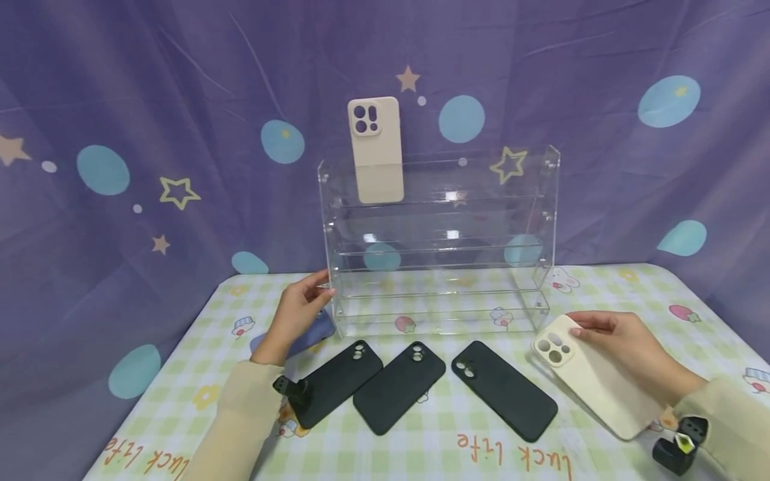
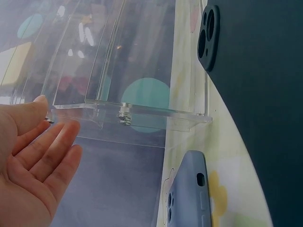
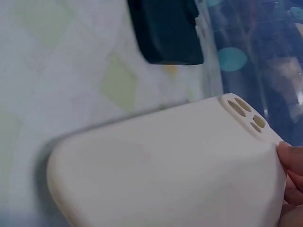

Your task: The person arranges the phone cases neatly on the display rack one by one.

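My right hand pinches a white phone case by its edge beside the camera cutouts; the case lies slanted at the right of the table. In the right wrist view the thumb rests on the edge of the white case. At the lower left side of a clear tiered acrylic stand, my left hand has its fingertips by the side panel. The left wrist view shows the left hand with loosely bent, parted fingers; whether they touch the panel I cannot tell. Another white case stands upright on the stand's top tier, towards the left.
Before the stand lie three black phone cases, the left two touching. A blue case lies partly behind my left forearm. A checked cloth covers the table; a purple curtain hangs behind.
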The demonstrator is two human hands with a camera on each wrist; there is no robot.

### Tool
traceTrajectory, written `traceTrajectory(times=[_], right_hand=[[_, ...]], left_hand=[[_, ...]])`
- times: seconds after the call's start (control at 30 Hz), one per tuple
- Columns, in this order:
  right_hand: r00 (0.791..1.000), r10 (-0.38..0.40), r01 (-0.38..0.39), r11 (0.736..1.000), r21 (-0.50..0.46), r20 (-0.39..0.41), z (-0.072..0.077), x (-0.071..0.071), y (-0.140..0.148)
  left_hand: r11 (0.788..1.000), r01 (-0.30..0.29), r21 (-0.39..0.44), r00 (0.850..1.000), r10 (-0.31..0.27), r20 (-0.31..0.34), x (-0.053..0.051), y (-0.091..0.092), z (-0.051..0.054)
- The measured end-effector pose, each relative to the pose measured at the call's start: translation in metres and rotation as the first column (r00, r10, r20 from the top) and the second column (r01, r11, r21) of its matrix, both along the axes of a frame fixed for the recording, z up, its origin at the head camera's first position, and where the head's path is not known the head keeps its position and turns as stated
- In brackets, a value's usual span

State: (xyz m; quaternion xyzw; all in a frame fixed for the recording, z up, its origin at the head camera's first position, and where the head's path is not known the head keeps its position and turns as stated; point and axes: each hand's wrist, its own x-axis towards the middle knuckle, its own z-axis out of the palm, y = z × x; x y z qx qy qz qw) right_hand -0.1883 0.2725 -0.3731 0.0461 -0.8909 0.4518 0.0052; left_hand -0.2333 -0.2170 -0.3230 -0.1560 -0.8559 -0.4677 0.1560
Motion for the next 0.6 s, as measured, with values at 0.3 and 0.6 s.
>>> traceTrajectory(times=[0.3,0.6], right_hand=[[0.993,-0.02,0.014,0.999,-0.053,-0.116,0.038,-0.003,-0.002],[0.98,-0.084,0.063,0.99,-0.123,-0.179,0.099,-0.017,-0.018]], left_hand=[[1.0,-0.01,0.0,1.0,0.01,0.004,-0.001,0.001,0.0],[1.0,-0.002,0.004,1.0,0.002,0.008,0.0,0.0,0.0]])
